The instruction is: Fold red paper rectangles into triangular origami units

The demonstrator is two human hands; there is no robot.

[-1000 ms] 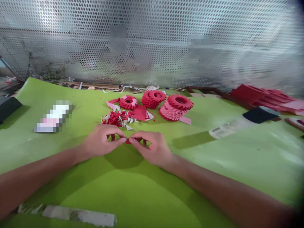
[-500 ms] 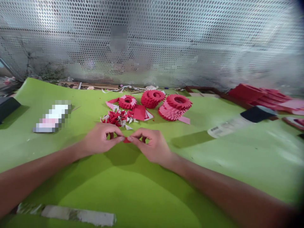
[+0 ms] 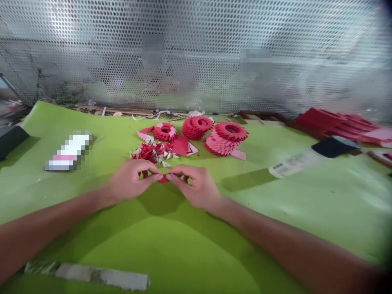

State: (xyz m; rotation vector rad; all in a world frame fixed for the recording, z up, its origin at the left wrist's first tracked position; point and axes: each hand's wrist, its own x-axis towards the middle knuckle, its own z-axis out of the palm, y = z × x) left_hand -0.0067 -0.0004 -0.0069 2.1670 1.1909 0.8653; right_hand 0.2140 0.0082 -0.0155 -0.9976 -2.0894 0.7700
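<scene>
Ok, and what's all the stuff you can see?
Small paper: 1, red, centre, pinched
Paper rings: 3, red and pink, beyond the heap
Pointed papers: many, red and whitish, centre heap
Flat papers: several, red and white, beside heap
Pixelated slab: 1, mostly white, left
Block: 1, dark, left edge
Cylinder: 1, pale, one end dark, right
Layered pile: 1, red and pink, far right
Worn strip: 1, whitish, bottom left
Cover: 1, green, below everything
Perforated screen: 1, silvery, behind
Clutter: uncountable, mixed, back edge
Left hand: 1, bare, pinching
Right hand: 1, bare, pinching
</scene>
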